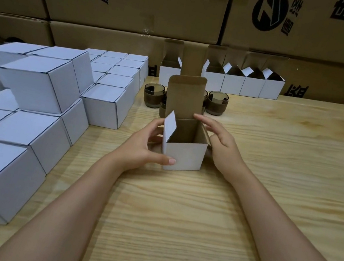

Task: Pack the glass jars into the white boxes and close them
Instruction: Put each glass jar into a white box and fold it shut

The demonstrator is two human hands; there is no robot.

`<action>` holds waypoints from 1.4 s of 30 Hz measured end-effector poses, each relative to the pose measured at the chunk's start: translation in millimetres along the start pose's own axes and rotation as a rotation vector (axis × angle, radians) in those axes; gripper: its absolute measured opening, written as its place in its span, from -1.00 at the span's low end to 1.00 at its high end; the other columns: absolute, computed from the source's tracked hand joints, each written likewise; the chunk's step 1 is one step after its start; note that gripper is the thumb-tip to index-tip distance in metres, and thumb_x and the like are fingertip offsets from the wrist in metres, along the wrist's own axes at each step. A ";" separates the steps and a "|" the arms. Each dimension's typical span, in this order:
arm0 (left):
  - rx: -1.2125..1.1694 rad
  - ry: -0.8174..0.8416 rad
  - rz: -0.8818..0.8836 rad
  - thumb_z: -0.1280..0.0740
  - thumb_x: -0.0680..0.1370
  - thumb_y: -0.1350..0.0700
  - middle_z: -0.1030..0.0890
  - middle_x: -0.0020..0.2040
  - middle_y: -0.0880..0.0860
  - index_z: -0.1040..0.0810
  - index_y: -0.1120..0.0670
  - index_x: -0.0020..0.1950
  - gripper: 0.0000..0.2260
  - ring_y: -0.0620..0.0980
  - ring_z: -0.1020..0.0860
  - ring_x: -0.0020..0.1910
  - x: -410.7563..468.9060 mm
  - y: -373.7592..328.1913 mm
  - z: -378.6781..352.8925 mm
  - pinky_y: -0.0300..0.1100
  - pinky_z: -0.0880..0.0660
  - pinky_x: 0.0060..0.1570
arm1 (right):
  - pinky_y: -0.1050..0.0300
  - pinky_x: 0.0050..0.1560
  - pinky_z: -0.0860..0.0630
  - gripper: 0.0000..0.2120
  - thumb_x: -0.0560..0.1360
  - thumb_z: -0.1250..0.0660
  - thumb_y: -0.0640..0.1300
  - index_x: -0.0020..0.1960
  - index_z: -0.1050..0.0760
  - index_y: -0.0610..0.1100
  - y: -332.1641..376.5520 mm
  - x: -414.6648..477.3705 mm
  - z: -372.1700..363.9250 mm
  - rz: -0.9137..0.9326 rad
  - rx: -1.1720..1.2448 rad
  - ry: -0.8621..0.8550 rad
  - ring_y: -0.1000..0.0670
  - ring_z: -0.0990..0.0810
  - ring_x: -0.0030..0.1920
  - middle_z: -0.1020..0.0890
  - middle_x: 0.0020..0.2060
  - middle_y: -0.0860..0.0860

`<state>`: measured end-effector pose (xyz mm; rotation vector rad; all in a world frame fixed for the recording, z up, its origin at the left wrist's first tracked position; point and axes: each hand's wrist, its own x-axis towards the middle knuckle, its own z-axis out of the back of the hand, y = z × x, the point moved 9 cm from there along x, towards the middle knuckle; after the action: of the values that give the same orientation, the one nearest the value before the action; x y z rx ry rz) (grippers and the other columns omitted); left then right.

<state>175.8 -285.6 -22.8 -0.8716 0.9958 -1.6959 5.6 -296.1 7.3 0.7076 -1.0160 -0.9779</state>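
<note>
The step in hand is readying a box to take a jar: the open white box (185,154) stands upright on the wooden table (197,223) with its tall lid flap (185,96) raised at the back and its left side flap (169,127) sticking up, and what shows of the inside is bare brown card with no jar in it. The left hand (144,146) grips the box's left side, thumb pressed to the lower front face and fingers curled round behind. The right hand (220,142) is spread loosely along the box's right wall, fingers nearly straight and holding nothing (whether it truly touches the card I cannot tell). The glass jars (217,103) wait just behind the box, on either side of its raised lid and partly hidden by it. Further behind stands a row of empty open boxes (251,86), and to the box's left the closed white boxes (39,83) are stacked. The next move probably falls to the free right hand: reach past the lid for a jar, lower it upright into the box while the left hand steadies it, then fold the side flaps in and tuck the lid down.
</note>
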 end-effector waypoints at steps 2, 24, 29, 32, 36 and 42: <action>-0.010 0.004 -0.006 -0.59 0.19 0.04 -0.55 0.27 -0.09 -0.31 -0.11 0.42 -0.15 -0.10 -0.51 0.26 0.3 0.1 -0.5 -0.03 -0.42 0.32 | 0.03 0.38 -0.35 -0.39 0.48 0.04 -0.37 0.24 -0.43 0.24 -3.1 1.1 -6.1 -0.017 0.114 0.065 0.12 -0.39 0.34 -0.48 0.31 0.08; -0.039 0.027 -0.098 -0.56 0.35 0.25 -0.51 0.17 -0.10 -0.14 -0.34 0.29 -0.18 -0.24 -0.58 0.10 -1.0 -12.9 -4.2 -0.42 -0.50 -0.05 | 0.21 -0.06 -0.47 -0.49 0.41 0.00 -0.18 0.22 -0.43 0.23 -22.2 9.0 -13.2 -0.081 0.251 0.108 0.03 -0.54 0.08 -0.54 0.15 -0.09; -0.102 0.039 -0.081 -0.57 0.33 0.04 -0.50 0.21 -0.08 -0.12 -0.35 0.39 -0.17 -0.16 -0.56 0.14 0.2 -17.6 -7.5 -0.40 -0.50 -0.01 | 0.27 -0.08 -0.46 -0.47 0.40 -0.01 -0.18 0.20 -0.44 0.27 -23.1 8.6 -14.9 -0.086 0.260 0.117 0.10 -0.55 0.05 -0.55 0.12 -0.02; -0.238 0.029 -0.078 -0.52 0.30 -0.01 -0.55 0.21 0.04 -0.26 -0.24 0.32 -0.32 -0.08 -0.60 0.11 -0.1 -18.4 -7.9 -0.25 -0.55 -0.01 | 0.20 -0.08 -0.49 -0.46 0.40 -0.01 -0.18 0.19 -0.45 0.33 -23.9 8.2 -17.1 -0.091 0.245 0.139 0.07 -0.56 0.03 -0.55 0.11 -0.03; -0.526 -0.046 -0.025 -0.43 0.36 0.01 -0.58 0.11 0.01 -0.30 -0.08 0.19 -0.52 -0.04 -0.60 0.05 3.3 -10.6 -6.7 -0.16 -0.54 0.00 | 0.07 0.03 -0.52 -0.44 0.41 -0.01 -0.19 0.22 -0.44 0.32 -26.4 8.3 -18.4 -0.096 0.233 0.149 0.02 -0.56 0.10 -0.55 0.15 -0.02; -0.736 -0.123 0.012 -0.26 0.36 0.11 -0.60 0.04 0.08 -0.37 0.07 0.17 -0.62 0.03 -0.55 -0.03 1.6 -4.7 -0.9 -0.07 -0.46 0.03 | 0.10 -0.03 -0.55 -0.43 0.42 0.01 -0.18 0.26 -0.41 0.33 -28.3 7.5 -19.4 -0.104 0.185 0.171 0.01 -0.57 0.09 -0.56 0.15 0.00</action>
<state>172.8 -285.9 -18.8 -1.4088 1.5652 -1.2349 15.7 -313.6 -21.4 0.9891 -0.9340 -0.9028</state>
